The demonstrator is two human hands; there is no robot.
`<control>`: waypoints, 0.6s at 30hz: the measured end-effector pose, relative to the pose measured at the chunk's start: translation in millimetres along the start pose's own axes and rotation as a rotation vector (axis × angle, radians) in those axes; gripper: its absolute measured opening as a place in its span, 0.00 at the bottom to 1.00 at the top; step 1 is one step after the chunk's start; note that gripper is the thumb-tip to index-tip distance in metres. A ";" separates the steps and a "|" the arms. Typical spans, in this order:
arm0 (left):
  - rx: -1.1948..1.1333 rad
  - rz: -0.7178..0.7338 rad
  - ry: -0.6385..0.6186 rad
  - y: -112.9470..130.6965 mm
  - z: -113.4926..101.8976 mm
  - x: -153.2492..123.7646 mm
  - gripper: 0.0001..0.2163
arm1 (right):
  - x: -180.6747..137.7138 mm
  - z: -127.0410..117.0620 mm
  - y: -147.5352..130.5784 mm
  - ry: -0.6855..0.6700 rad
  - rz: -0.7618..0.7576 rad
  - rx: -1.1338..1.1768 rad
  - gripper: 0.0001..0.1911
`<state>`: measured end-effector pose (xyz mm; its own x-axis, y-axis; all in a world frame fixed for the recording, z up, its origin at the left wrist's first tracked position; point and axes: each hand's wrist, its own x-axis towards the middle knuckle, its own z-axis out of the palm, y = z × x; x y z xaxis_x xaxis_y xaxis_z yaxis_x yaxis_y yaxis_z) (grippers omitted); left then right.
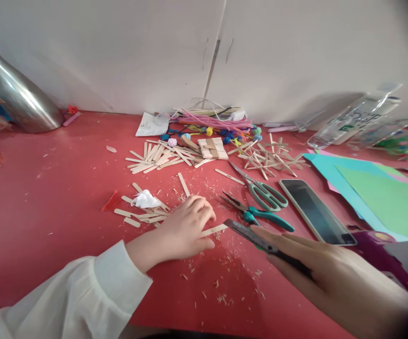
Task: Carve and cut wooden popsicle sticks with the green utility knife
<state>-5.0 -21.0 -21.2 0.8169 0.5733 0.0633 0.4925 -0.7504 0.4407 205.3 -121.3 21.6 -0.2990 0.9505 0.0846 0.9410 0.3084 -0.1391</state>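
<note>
Gripping 1 wooden craft stick (pixel 214 230) low at the red tabletop (pixel 48 212) with the left hand (pixel 191 227), bending the fingers over it and pointing its free end rightward past the thumb. Clasping a dark utility knife (pixel 260 244) in the right hand (pixel 320 268), closing thumb and fingers along its body. Lining up the blade's tip with the stick's free end, overlapping it in this view. Wearing a white sleeve (pixel 108 278) on the left arm. Working among wood shavings (pixel 221 297), scattering widely across the middle. Having teal-handled needle-nose pliers (pixel 273 219) just beyond the knife, and green-handled scissors (pixel 265 193) behind those. Seeing a smartphone (pixel 312 209) lying face up to their right, near blue and green paper sheets (pixel 384 193). Having a crumpled white tissue (pixel 146 199) resting on several cut sticks (pixel 143 216) left of the left hand. Facing, farther back, a loose pile of craft sticks (pixel 158 156), a flat bundle (pixel 213 149) and pink pipe cleaners (pixel 214 121), spreading between a steel jug (pixel 20 92) at far left and a clear plastic bottle (pixel 352 117) at right.
</note>
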 end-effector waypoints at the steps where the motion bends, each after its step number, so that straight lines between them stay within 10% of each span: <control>1: 0.011 0.010 -0.011 -0.5 -1.1 0.1 0.12 | 3.5 0.9 -0.2 0.000 -0.017 -0.016 0.23; 18: 0.192 -0.062 0.081 17.4 0.4 -10.0 0.08 | -18.9 3.7 -3.6 0.012 0.078 0.097 0.25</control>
<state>-4.4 -39.9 -14.5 0.7602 0.6392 0.1165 0.5957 -0.7572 0.2679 207.0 -140.2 16.8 -0.2235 0.9713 0.0816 0.9414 0.2368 -0.2401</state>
